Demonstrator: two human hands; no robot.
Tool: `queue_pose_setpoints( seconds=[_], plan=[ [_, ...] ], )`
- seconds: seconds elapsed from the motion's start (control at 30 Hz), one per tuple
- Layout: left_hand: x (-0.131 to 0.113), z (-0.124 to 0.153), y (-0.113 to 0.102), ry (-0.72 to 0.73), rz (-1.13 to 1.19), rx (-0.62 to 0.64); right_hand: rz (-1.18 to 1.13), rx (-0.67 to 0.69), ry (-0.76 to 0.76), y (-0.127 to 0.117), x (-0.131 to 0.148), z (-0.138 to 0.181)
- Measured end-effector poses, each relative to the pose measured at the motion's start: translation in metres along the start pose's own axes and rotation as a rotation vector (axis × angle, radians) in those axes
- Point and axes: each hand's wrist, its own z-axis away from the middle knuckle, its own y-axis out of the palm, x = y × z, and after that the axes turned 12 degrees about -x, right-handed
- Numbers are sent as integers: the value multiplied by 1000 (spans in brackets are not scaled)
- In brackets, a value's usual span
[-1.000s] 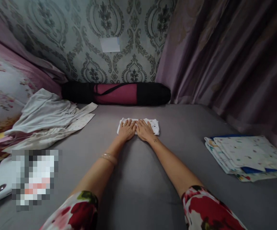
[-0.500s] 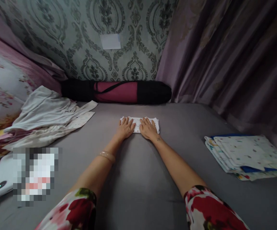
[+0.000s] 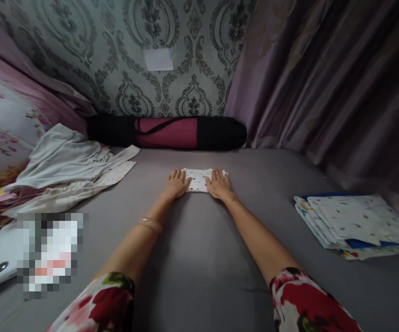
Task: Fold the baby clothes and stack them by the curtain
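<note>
A small white folded cloth (image 3: 198, 180) with a sparse print lies on the grey sheet (image 3: 199, 258), straight ahead of me. Flat on its left end rests my left hand (image 3: 178, 183), fingers stretched out and pointing away. My right hand (image 3: 219, 184) lies the same way over the right end, its fingers also extended. Between the two hands the middle of the cloth shows; both of its ends are partly hidden under my palms. A pale bangle (image 3: 150, 225) circles my left forearm.
To the right sits a stack of folded printed cloths (image 3: 351, 221). Rumpled pale clothes (image 3: 64, 159) lie at the left, beyond a white device (image 3: 6, 253) with a cable and a pixelated item. A black and maroon long bag (image 3: 167, 132) lies along the wall.
My hands have moved apart, the left one to the left and the right one slightly right, toward the ends of the cloth. More of its middle shows now.
</note>
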Motion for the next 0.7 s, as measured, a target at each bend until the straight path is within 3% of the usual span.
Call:
queue_pose_setpoints(
  seconds=[0.13,0.27,0.7],
  plan=[
    [10,1,-3,-40,14,-43,6,-38,31,-6,-17,-1],
    [15,4,-1,-50,44,12,33,-57,15,-1,-29,3],
    [14,-1,-9,-61,-30,65,58,-11,20,-5,-27,2]
  ],
)
